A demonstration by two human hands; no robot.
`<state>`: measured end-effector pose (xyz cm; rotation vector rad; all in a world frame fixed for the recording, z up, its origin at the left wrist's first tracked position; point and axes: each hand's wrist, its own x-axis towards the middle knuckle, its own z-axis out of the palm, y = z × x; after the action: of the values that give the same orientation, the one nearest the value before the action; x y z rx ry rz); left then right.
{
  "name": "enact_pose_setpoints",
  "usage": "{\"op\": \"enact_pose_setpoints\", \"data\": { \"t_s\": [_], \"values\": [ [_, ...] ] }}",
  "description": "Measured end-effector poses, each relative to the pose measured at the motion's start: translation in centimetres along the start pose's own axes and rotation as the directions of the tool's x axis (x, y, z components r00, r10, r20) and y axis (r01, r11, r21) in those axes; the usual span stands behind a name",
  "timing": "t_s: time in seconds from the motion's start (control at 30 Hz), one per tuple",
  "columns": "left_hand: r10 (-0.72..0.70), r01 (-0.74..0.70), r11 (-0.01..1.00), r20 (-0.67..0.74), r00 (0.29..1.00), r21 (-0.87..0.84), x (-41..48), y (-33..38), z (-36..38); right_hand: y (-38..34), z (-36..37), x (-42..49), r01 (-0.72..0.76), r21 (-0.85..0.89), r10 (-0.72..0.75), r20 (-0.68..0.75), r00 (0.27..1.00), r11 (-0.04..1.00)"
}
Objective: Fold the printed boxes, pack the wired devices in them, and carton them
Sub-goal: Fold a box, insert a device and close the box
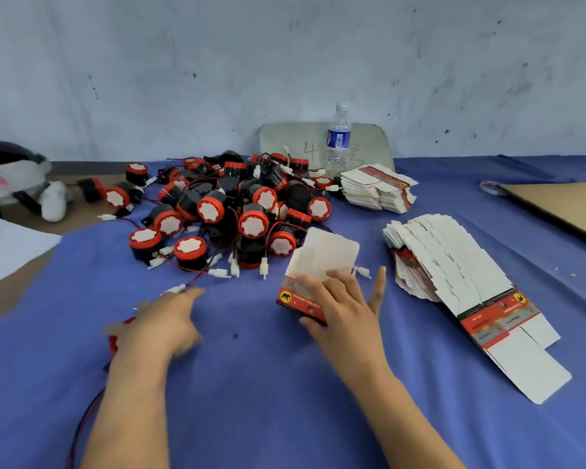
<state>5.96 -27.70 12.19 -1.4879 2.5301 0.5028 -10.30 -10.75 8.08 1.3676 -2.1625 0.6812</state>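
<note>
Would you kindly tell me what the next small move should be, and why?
Probably grip the nearest wired device with the left hand, which is open just short of the pile; the right hand holds a printed box, flaps open.

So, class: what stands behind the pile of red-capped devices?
A clear water bottle stands upright behind the pile of red-capped devices, with a grey board behind it, at the wall. Red marks show on the board; the bottle and pile cover part of it.
</note>
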Motion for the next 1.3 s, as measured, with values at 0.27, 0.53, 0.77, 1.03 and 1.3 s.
{"op": "enact_pose_setpoints", "data": {
  "t_s": [0.27,0.53,0.77,1.03,1.3],
  "values": [
    [0.172,-0.169,0.957,-0.009,0.985,-0.237,-0.4,0.3,0.3,-1.6,-0.2,-0.4,-0.004,-0.238,0.034,0.122,0.992,0.971],
    [0.165,-0.156,0.950,0.009,0.986,-0.272,-0.5,1.1,0.6,-1.6,-0.1,0.0,-0.056,-0.282,0.122,0.221,0.968,0.958],
    [0.061,-0.628,0.255,-0.636,0.769,-0.735,-1.9,5.9,0.4,-1.2,-0.1,-0.4,-0.138,-0.001,0.132,0.317,0.939,0.990],
    [0.019,-0.762,-0.096,-0.766,0.642,-0.641,-3.5,9.6,3.3,-2.0,-1.5,-0.8,0.018,0.761,0.131,-0.135,0.982,0.649],
    [0.128,-0.870,0.279,-0.883,0.452,-0.406,-2.4,9.8,5.1,-1.6,-1.5,-0.3,-0.066,0.850,0.443,-0.205,0.873,0.523]
  ]
}}
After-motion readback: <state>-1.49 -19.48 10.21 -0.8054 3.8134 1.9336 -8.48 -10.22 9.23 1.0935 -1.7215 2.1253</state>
